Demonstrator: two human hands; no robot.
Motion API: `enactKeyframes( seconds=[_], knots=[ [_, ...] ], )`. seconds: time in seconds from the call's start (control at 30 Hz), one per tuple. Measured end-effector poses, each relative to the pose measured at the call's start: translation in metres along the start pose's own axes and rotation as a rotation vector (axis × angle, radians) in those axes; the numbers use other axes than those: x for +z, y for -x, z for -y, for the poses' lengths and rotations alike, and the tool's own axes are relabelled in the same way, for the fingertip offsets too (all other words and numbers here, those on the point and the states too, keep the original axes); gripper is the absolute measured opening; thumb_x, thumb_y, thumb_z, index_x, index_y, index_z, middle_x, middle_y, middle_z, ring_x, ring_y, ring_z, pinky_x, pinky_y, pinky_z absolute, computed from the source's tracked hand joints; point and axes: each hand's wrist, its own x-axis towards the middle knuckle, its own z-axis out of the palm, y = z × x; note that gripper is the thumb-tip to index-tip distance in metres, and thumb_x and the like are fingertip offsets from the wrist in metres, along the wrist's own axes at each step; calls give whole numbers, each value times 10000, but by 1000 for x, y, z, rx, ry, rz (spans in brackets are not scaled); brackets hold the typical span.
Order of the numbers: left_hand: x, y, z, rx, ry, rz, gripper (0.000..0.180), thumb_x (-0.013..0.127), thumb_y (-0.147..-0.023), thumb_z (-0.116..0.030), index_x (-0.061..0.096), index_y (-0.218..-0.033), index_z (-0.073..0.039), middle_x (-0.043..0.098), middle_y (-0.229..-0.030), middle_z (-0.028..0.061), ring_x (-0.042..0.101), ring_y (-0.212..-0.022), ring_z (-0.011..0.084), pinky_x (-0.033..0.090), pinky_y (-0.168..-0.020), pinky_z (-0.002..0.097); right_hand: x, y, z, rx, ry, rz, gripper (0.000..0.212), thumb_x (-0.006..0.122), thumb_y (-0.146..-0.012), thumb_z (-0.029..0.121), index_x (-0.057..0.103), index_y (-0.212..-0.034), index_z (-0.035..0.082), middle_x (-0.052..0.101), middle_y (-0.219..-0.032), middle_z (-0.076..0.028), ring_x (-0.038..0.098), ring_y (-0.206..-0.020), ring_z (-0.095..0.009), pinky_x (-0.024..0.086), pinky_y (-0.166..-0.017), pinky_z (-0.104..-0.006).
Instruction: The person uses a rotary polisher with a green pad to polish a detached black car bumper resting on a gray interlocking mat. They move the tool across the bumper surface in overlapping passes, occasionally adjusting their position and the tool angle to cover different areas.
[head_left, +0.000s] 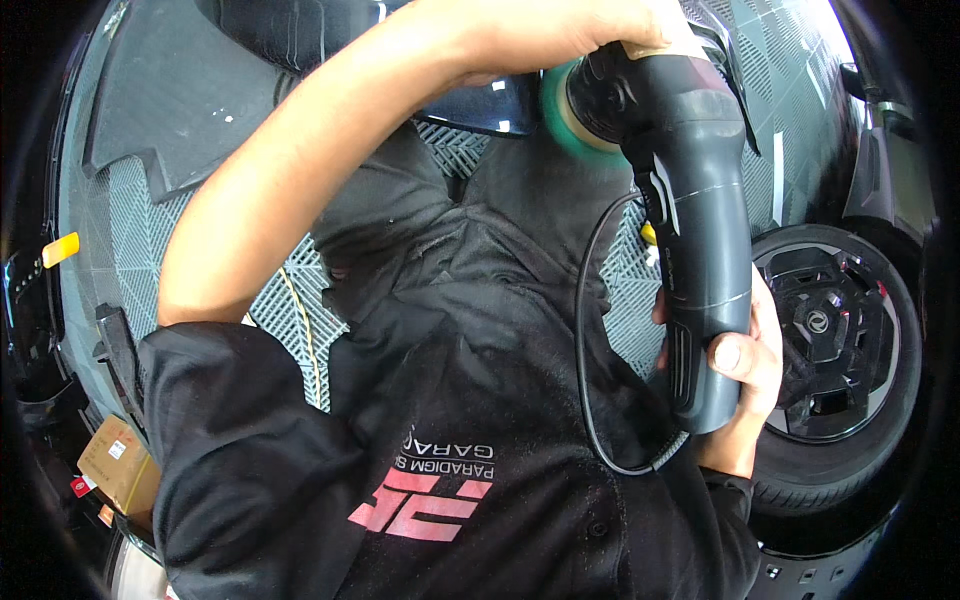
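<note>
A black electric polisher (700,210) stands tall on the right side of the view, held by both my hands. My left hand (610,25) is laid over its head at the top edge, the fingers partly cut off by the frame. My right hand (752,360) wraps round the rear of its body, with the thumb on the near side. A green foam pad (575,120) on the polisher head faces left, beside a glossy dark panel (490,108) partly hidden by my left forearm. Whether pad and panel touch, I cannot tell.
The polisher's black cord (582,340) loops down across my front. A black-rimmed car wheel (830,330) is close on the right. Ribbed grey floor tiles (135,235) lie below, with a dark mat (190,90) at the far left. A cardboard box (120,465) sits at lower left.
</note>
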Motion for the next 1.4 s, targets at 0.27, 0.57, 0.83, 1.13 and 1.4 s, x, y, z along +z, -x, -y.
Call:
enactKeyframes(
  seconds=[0.27,0.57,0.83,1.13,1.4],
  knots=[
    [-25,-23,37,114,349,95,300,672,-932,-33,628,-1224,19,706,-1121,91,652,-1042,141,527,-935,285,13,-27,14,-66,147,31,1096,964,-608,429,477,-1443,-90,685,-1097,-147,715,-895,-217,573,-808,-308],
    [-41,-36,59,258,372,53,254,669,-931,-22,645,-1181,13,710,-1094,91,666,-1034,153,536,-930,297,21,-49,27,-95,277,58,1054,963,-621,443,501,-1419,-68,686,-1063,-151,726,-856,-221,611,-706,-312],
    [-24,-20,63,306,413,-18,273,683,-915,-56,638,-1172,24,727,-1096,111,686,-1041,189,545,-971,328,16,-30,29,-35,236,-5,1045,959,-567,412,511,-1354,-109,683,-1036,-195,737,-802,-251,636,-595,-326],
    [-18,-7,47,313,242,-75,307,676,-897,-28,644,-1197,28,710,-1117,129,681,-1066,199,545,-981,336,14,-17,28,-23,274,-71,1078,964,-528,406,514,-1359,-113,688,-1017,-186,727,-796,-233,614,-620,-296],
    [-23,-11,62,361,516,-8,288,662,-915,-4,623,-1194,55,724,-1149,147,678,-1098,193,539,-995,328,23,-23,29,-49,326,-92,1095,959,-516,450,539,-1358,-110,691,-1007,-152,701,-801,-214,573,-724,-301]
  ],
)
